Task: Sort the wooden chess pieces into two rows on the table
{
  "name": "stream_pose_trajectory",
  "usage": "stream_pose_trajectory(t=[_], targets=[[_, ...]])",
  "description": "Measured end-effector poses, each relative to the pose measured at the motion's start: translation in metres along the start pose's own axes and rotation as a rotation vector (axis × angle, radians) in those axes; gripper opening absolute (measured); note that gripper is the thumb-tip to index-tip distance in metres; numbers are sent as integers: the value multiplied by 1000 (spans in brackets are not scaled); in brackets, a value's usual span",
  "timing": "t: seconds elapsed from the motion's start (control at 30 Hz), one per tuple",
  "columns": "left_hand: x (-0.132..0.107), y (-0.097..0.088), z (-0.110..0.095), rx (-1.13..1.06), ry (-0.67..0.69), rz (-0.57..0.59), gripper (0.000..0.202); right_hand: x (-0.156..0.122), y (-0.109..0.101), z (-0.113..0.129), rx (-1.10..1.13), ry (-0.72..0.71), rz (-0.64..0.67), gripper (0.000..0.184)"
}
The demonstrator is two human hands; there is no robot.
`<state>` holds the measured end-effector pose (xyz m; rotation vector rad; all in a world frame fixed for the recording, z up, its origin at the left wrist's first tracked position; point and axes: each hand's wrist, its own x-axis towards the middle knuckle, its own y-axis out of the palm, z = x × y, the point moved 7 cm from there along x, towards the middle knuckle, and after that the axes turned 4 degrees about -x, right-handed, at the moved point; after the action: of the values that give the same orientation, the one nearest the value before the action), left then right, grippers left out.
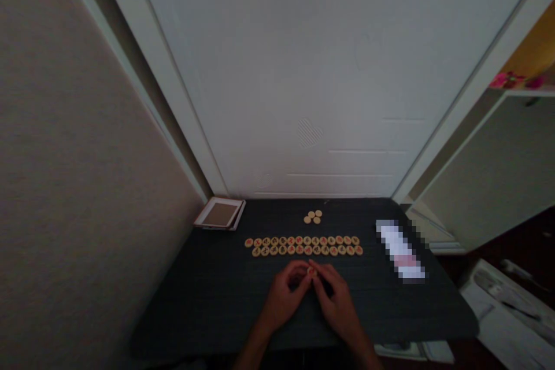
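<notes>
Between the fingertips of both hands is a round wooden Chinese chess piece (311,272) with a red character. My left hand (286,292) pinches it from the left, and my right hand (333,295) pinches it from the right. Just beyond my fingers, two rows of chess pieces (299,240) lie across the dark table (208,295), marked with red or dark characters. Farther back sits a small group of several plain-looking pieces (311,215), with no marks visible on top.
A shallow box or frame (220,213) rests at the table's back left corner. On the right lies a blurred-out pale object (399,251). A white door panel (281,98) stands behind the table, with a wall (87,185) at left and white boxes (507,300) low at right.
</notes>
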<state>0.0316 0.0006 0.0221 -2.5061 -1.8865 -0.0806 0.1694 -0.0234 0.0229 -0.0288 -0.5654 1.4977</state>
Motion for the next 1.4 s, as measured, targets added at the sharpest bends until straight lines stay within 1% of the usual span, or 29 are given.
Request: stream_pose_trajectory(t=[0.13, 0.2, 0.43, 0.63, 0.73, 0.9, 1.2, 1.4], targets=[[0, -1, -3, 19, -20, -3, 29, -3, -3, -6, 8, 63, -73, 30], [-1, -1, -3, 26, -20, -7, 29, -3, -3, -9, 16, 79, -84, 27], [0, -2, 1, 18, -8, -34, 28, -1, -4, -7, 5, 43, -71, 26], [0, -2, 0, 27, 18, -48, 25, 1, -3, -2, 17, 23, -37, 25], [1, -1, 0, 25, 7, -51, 25, 1, -2, 0, 18, 7, -29, 25], [0, -1, -1, 8, -35, -57, 29, 2, -3, 1, 9, -21, -49, 24], [0, -1, 1, 16, -4, -10, 22, 1, -2, -5, 6, 36, -32, 25], [0, 0, 1, 27, 4, -5, 23, 1, -2, -10, 9, 61, -29, 26]])
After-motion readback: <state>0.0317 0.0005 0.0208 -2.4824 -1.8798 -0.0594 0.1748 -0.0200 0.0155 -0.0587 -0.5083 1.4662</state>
